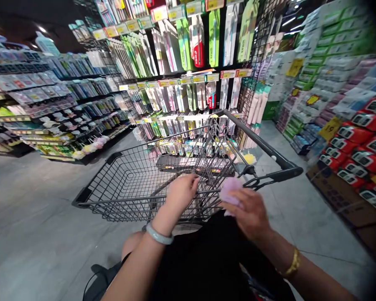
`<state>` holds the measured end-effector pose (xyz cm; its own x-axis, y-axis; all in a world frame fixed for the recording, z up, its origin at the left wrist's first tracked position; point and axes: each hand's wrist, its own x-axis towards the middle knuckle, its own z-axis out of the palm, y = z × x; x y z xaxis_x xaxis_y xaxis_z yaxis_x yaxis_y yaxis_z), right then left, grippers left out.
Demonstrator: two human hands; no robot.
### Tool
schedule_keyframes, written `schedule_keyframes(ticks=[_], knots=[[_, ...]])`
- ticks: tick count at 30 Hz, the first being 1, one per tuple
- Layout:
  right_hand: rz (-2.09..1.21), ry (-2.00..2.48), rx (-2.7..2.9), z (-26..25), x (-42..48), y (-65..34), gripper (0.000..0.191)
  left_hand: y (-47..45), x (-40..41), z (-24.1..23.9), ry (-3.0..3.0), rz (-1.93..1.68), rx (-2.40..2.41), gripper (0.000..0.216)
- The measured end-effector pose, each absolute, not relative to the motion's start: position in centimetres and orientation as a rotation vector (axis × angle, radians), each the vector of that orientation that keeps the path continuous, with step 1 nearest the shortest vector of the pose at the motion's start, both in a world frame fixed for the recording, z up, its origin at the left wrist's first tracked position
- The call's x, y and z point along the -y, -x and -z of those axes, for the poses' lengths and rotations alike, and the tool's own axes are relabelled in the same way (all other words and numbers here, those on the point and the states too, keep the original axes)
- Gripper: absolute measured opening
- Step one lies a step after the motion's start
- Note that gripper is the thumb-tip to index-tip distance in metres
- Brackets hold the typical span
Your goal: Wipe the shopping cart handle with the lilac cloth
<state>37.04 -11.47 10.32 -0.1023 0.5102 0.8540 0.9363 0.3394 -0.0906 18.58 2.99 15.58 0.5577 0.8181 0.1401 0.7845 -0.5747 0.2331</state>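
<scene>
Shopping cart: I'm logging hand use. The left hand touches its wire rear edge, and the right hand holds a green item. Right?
Not quite. The head view shows the right hand holding a pale pink item, not a green one. The left hand does touch the wire rear edge of the shopping cart.

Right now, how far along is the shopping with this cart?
Early, it seems. Done: the cart stands before the toothbrush rack, yet no goods show inside its wire basket. In hand: the right hand holds a pale pink item over the cart's rear, and the left hand rests on the wire there. Left: getting that item in, I'd judge, and any further picks.
</scene>
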Motion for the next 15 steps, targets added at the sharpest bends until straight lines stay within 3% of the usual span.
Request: schedule_keyframes(ticks=[5,9,15], knots=[[0.812,1.405,1.599,-10.6,12.2,-39.3,0.027,-24.8,0.1,-15.4,-2.722,-0.296,-1.062,0.048],[0.722,1.428,1.825,-8.9,12.5,-38.6,0.026,-26.0,0.5,-14.8,-2.843,-0.076,-1.081,0.064],[0.838,1.391,1.501,-11.9,13.8,-42.3,0.026,-25.4,0.1,-14.6,-2.888,-0.093,-1.128,0.072]])
